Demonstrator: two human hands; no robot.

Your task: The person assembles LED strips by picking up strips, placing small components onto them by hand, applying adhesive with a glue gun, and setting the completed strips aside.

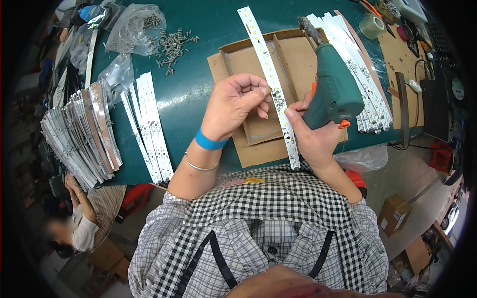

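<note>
A long white LED strip [269, 70] slants across the middle, over a shallow cardboard tray [233, 53]. My left hand [239, 103] is closed at the strip's left edge, thumb and forefinger pinched beside its small electronic parts. What lies between those fingertips is too small to make out. With my right hand [318, 139] I grip a green pistol-shaped power tool [338, 82] with an orange trigger, its metal nose pointing away from me. The right thumb also presses on the strip below the left fingertips. Part of the tool's handle is hidden by my fingers.
Stacked strips [74, 134] and a few loose strips [151, 129] lie at left; more strips [360, 74] at right. Small screw-like metal parts [176, 47] are heaped beside a plastic bag [136, 30]. A tape roll [371, 26] sits far right. Another person [84, 223] sits at lower left.
</note>
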